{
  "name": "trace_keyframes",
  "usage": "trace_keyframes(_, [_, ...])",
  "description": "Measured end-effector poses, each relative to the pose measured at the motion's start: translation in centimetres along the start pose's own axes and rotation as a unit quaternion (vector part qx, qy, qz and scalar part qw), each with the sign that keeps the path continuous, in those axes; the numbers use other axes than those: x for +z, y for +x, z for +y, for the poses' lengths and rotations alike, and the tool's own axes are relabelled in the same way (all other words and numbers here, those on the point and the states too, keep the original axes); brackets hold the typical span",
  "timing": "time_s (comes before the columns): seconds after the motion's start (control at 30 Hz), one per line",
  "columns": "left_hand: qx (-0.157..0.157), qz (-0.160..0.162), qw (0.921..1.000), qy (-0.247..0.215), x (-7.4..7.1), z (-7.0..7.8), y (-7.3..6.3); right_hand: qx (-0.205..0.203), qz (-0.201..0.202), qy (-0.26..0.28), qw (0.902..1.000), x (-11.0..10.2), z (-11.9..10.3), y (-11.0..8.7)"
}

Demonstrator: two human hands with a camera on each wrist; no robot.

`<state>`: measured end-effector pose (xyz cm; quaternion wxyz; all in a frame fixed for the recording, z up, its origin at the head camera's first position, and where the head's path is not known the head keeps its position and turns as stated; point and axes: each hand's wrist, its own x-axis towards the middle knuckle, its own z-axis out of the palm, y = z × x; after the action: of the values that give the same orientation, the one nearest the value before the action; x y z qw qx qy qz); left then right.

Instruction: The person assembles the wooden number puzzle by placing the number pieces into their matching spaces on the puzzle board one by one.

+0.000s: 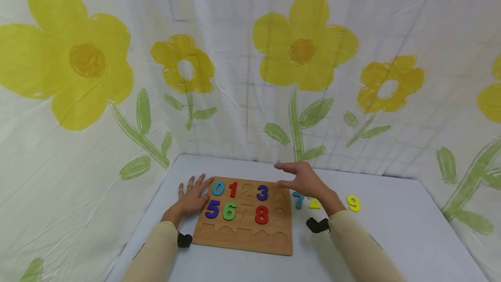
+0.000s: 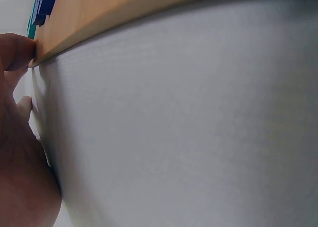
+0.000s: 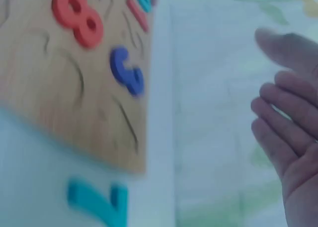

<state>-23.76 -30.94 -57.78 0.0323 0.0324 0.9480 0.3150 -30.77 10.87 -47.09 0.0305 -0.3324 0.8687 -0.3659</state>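
A wooden number board (image 1: pixel 242 248) lies on the table. In its recesses sit a blue 0, a red 1 (image 1: pixel 233 190), a purple 3 (image 3: pixel 119 72), a purple 5, a green 6 and a red 8 (image 3: pixel 79 24). Fingers spread, my left hand (image 1: pixel 192 200) rests at the board's left edge, thumb and index finger touching it. My right hand (image 1: pixel 307 182) is raised over the upper right corner, thumb apart from the fingers and nothing held. Close beneath that hand lie a teal 7 (image 1: pixel 299 201) and a yellow 2 (image 1: pixel 314 204), partly hidden by the wrist.
A yellow 9 (image 1: pixel 357 205) lies on the white table (image 1: pixel 407 229), right of the right forearm. Several recesses in the board hold no piece, including its whole bottom row. A white curtain (image 1: pixel 231 112) printed with yellow flowers hangs behind the table and along its sides.
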Motion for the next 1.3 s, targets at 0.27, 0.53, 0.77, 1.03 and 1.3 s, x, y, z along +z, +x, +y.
trace_keyframes(0.27, [-0.013,-0.008,0.9998,0.01,0.2,-0.1,0.3,0.021,0.004,0.057,0.9981,-6.2,2.7,-5.6])
trace_keyframes(0.53, [-0.031,-0.032,0.9988,0.02,-0.8,1.6,-0.4,0.061,0.02,0.068,0.9956,-10.2,6.1,-11.0])
trace_keyframes(0.77, [-0.035,-0.037,0.9981,0.034,-1.0,2.0,-0.5,0.096,0.045,0.049,0.9932,-12.0,8.4,-14.9])
trace_keyframes(1.03, [-0.012,-0.026,0.9995,0.014,-0.2,0.5,-0.1,0.127,0.052,0.003,0.9905,-12.9,10.6,-18.1])
trace_keyframes(1.3, [0.001,-0.006,1.0,0.003,0.0,0.0,0.1,0.153,0.058,-0.02,0.9864,-12.5,12.5,-19.1])
